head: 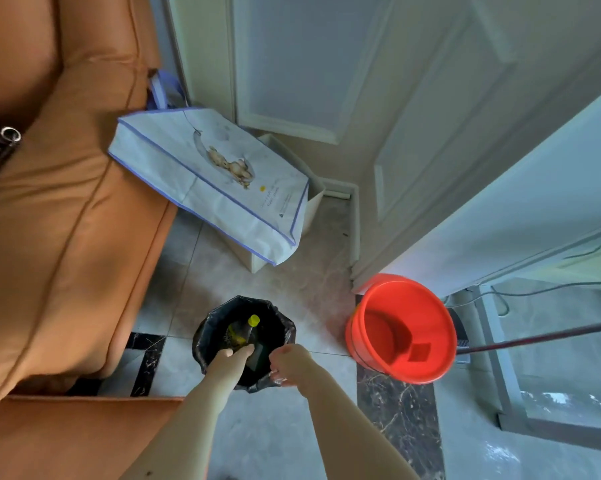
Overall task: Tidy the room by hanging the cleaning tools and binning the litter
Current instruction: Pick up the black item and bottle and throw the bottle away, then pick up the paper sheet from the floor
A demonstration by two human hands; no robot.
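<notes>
A small bin with a black liner [205, 336] stands on the tiled floor in front of me. A dark bottle with a yellow cap [246, 329] leans inside it, cap pointing away from me. My left hand [232, 356] reaches down into the bin and closes around the bottle's lower end. My right hand [289, 364] is curled at the bin's right rim, fingers pinched on the edge of the liner. A dark red tool handle [534, 339] slants in from the right edge, its head hidden behind a red bucket [401, 329].
An orange sofa [60, 220] fills the left side and wraps round in front of me. A white tote bag with purple trim [202, 174] lies over a white box [314, 199] beyond the bin. A white door [413, 116] and a cabinet side stand to the right.
</notes>
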